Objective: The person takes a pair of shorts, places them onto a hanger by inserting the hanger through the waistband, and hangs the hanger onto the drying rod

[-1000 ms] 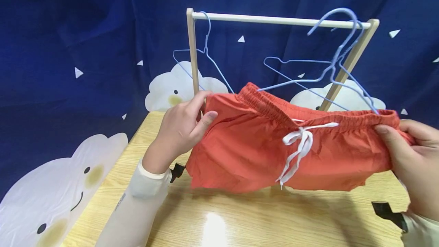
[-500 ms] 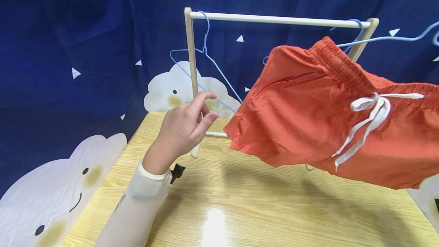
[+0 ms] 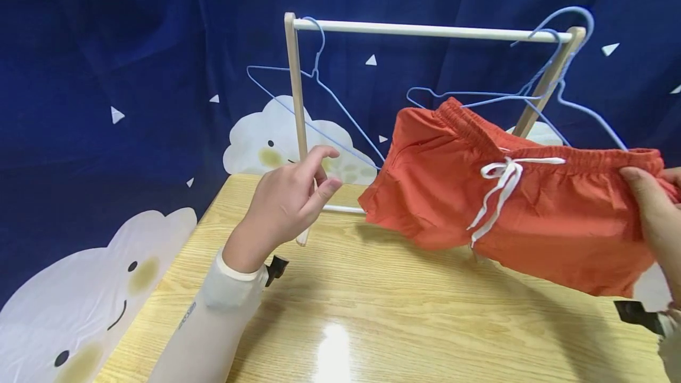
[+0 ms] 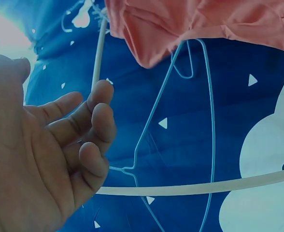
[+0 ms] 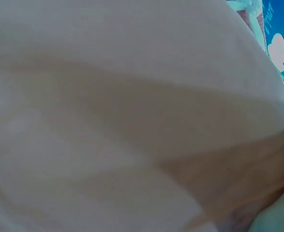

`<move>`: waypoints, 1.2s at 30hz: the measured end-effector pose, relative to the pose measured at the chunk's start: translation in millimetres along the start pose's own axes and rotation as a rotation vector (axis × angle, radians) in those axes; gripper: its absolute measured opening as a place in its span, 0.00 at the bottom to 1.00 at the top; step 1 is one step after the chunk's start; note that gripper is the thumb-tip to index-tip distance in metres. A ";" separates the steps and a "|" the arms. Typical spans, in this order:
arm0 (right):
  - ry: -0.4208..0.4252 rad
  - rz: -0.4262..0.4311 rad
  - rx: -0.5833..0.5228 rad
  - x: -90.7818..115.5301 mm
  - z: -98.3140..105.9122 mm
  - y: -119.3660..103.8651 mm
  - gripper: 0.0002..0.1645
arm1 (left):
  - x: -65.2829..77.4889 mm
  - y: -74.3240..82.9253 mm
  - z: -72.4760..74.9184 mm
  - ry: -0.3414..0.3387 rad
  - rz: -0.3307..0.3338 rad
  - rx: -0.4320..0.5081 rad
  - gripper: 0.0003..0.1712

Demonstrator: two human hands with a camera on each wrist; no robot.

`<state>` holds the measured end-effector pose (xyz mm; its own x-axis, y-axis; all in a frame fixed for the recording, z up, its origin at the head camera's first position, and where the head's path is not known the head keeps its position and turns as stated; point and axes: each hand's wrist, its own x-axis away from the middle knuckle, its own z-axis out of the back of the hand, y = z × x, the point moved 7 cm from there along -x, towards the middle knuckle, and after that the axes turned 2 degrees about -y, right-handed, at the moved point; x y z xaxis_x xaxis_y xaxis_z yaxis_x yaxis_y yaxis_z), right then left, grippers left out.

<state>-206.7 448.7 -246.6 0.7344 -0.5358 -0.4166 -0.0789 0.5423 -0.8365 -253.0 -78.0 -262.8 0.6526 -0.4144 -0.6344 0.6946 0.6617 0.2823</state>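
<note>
Red shorts (image 3: 558, 217) with a white drawstring bow (image 3: 508, 171) hang in front of the rack on the right. A blue wire hanger (image 3: 591, 22) goes down into their waistband, its hook upward. My right hand (image 3: 657, 223) pinches the waistband's right end, thumb on the front; its other fingers are mostly out of frame. Left of the shorts, my left hand (image 3: 287, 197) is held in the air, fingers loosely bent and holding nothing. In the left wrist view the shorts' leg hem (image 4: 151, 48) is beyond that hand. Blurred cloth (image 5: 108, 53) fills most of the right wrist view.
A small rack with a white rod (image 3: 425, 29) and wooden posts (image 3: 298, 105) stands on the wooden table (image 3: 415, 324). One blue hanger (image 3: 348, 114) hangs at its left end, another hanger (image 3: 425, 88) at its right. A dark blue curtain (image 3: 159, 28) is behind.
The left hand has let go of the shorts' leg and stays nearly in place. The right hand swung the shorts up and right, then brought them partly back down and left.
</note>
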 end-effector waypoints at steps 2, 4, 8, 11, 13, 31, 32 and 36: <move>0.068 0.054 -0.010 7.8 -5.5 -9.7 0.15 | 0.0 0.2 -1.3 -0.005 0.001 -0.002 0.24; 0.047 0.106 0.004 11.7 -13.8 -16.9 0.13 | 0.0 0.8 -2.0 -0.007 0.000 -0.007 0.23; 0.023 0.165 0.078 18.6 -29.8 -33.2 0.11 | -0.6 2.4 -2.8 -0.010 -0.006 -0.014 0.23; 0.036 0.210 0.143 22.5 -40.1 -45.9 0.13 | -0.8 2.9 -2.8 -0.009 -0.010 -0.015 0.24; 0.049 0.241 0.168 23.4 -46.6 -53.0 0.15 | -0.7 2.9 -2.8 -0.007 -0.011 -0.016 0.27; 0.028 0.280 0.201 -3.2 -99.9 -70.2 0.30 | 0.2 3.0 -6.2 -0.031 -0.013 -0.016 0.31; 0.021 0.279 0.202 -4.1 -103.0 -71.2 0.31 | 0.2 3.0 -6.6 -0.033 -0.015 -0.017 0.34; 0.005 0.310 0.210 -5.0 -115.9 -75.0 0.32 | -0.3 3.2 -8.1 -0.033 -0.018 -0.019 0.42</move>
<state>-282.5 335.7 -223.0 0.6938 -0.3283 -0.6409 -0.1567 0.7999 -0.5794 -253.4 -70.7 -267.5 0.6502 -0.4465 -0.6147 0.7006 0.6655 0.2575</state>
